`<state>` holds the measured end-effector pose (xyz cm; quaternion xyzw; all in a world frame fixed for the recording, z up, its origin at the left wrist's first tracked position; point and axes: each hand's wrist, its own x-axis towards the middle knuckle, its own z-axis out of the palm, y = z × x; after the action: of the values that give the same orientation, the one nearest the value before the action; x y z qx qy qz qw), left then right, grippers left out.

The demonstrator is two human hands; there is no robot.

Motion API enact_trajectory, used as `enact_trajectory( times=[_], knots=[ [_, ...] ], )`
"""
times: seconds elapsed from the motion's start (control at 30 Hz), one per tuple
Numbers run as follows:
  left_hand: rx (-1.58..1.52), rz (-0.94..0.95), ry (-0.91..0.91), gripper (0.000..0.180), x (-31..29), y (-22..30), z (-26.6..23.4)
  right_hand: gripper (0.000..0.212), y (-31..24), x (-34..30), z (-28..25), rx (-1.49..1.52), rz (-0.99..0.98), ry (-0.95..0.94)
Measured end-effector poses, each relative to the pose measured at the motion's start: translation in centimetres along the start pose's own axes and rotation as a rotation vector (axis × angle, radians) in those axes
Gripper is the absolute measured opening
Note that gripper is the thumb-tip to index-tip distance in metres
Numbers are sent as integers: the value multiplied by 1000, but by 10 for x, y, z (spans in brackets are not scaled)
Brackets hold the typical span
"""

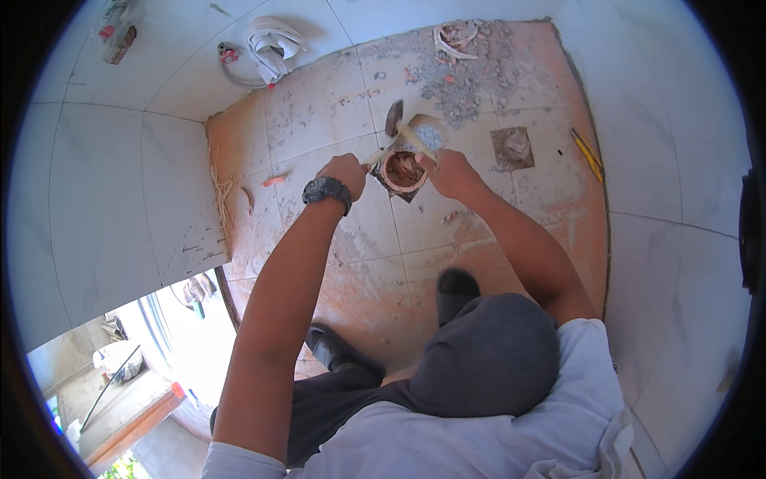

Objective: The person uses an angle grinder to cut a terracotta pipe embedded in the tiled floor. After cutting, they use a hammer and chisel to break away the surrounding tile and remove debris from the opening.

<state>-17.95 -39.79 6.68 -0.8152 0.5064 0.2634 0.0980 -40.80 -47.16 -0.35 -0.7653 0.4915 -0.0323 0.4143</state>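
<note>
My right hand (455, 174) is closed round the pale handle of a hammer (394, 118), whose dark head hangs beyond the floor opening, slightly blurred. In my left hand (345, 174), with a black watch on the wrist, is a slim, pale tool (375, 157), perhaps a chisel; its tip points to the opening's far left edge and is hard to make out. Between my hands, a round pipe mouth (388, 177) sits in a dark square cut in the tiles, with reddish-brown debris inside. Just behind it rests a round container (428, 134) with whitish-blue contents.
Grey rubble (471, 88) and a broken pipe ring (456, 54) lie at the far wall. A yellow-handled tool (588, 153) lies along the right wall, near a square floor cutout (512, 148). A coiled white hose (273, 44) sits far left. My feet (339, 351) stand close behind.
</note>
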Motion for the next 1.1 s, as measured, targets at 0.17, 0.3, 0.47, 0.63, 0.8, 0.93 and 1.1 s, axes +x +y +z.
enact_trajectory(
  times=[0.17,0.3,0.47,0.63,0.8,0.93,1.1],
  knots=[
    [29,11,-23,52,9,2,-2,74,12,10,11,-18,4,-65],
    [102,19,-59,51,21,7,-5,73,12,13,14,96,-30,93],
    [156,58,-76,51,27,11,-12,73,4,15,-6,63,103,-219],
    [187,57,-130,51,27,13,-18,71,-5,10,-9,141,88,-193],
    [118,-12,-81,50,9,6,-9,69,-1,5,-17,122,67,-224],
    [8,-11,1,50,-2,-8,2,71,7,-3,-17,203,76,-96],
    [-64,67,19,52,-7,-20,21,73,15,-5,-14,130,12,-34]
  ],
)
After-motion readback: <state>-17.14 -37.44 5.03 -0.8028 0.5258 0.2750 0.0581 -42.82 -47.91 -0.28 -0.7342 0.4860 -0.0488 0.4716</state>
